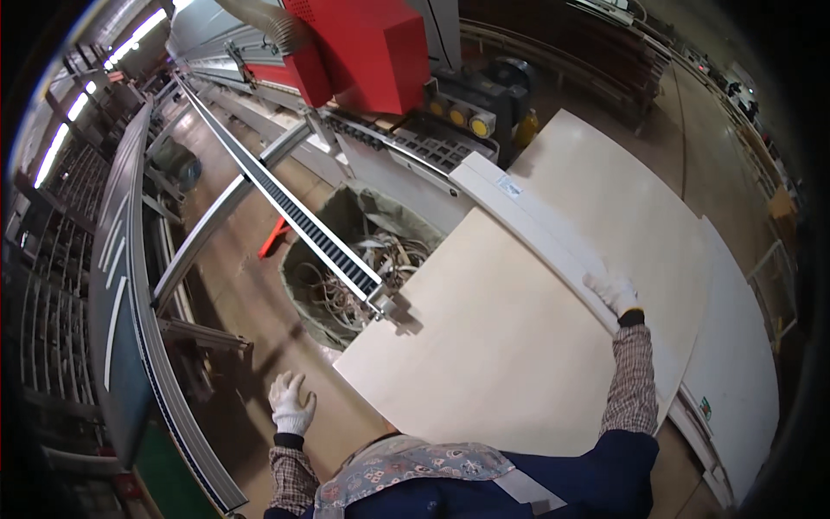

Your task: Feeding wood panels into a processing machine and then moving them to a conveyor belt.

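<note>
1. Nearest the lens: patterned floral apron over a dark blue jacket, checked cuffs at both wrists.
2. Left hand in a white knit glove, fingers spread apart, palm facing down over bare brown floor, gripping nothing; clear of the panel's near left corner.
3. Right hand in a white knit glove, arm stretched out far right, fingers lying on the near end of a long narrow white board; whether closed around its edge cannot be told.
4. Narrow board lying diagonally across a large pale wooden panel, running far-left towards a red edge-processing machine.
5. Panel's left edge touching the end of a black ribbed conveyor rail.
6. Left of panel, under the rail: grey-green sack bin of curled offcut strips.
7. Second pale panel to the right, lower.
</note>
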{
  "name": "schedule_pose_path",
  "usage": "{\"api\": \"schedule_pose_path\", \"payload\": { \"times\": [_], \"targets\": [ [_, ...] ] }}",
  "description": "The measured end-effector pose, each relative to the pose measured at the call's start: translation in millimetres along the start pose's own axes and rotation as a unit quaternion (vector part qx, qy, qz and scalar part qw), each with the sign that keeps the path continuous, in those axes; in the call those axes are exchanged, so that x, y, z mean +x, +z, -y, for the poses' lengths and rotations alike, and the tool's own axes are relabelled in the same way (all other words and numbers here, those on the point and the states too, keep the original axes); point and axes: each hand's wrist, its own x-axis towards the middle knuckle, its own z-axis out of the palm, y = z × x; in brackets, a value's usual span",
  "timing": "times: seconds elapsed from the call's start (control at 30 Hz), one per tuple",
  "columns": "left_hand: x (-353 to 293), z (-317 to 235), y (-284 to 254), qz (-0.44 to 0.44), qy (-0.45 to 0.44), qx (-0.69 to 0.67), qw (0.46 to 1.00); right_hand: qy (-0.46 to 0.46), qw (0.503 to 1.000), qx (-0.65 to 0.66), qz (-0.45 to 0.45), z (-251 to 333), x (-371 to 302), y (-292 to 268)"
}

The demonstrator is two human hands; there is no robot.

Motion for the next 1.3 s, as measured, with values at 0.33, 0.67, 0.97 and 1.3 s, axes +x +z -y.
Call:
{"api": "schedule_pose_path", "payload": {
  "times": [0.33,0.67,0.97,1.3],
  "targets": [
    [33.3,-8.0,6.9,-0.031,0.04,-0.052,0.997,-0.035,0.989,-0.126,-0.069,16.8,-204.3,46.4],
    [15.8,8.8,15.4,-0.029,0.071,-0.085,0.993,-0.068,0.982,-0.17,-0.04,1.6,-211.8,85.9],
    [-21.1,57.9,-16.6,-0.043,-0.002,-0.085,0.995,-0.141,0.98,-0.136,-0.038,25.5,-208.5,96.4],
    [-57.7,174.9,-79.2,-0.128,-0.126,-0.055,0.982,-0.171,0.936,0.306,0.029,216.3,-257.9,60.7]
  ]
}}
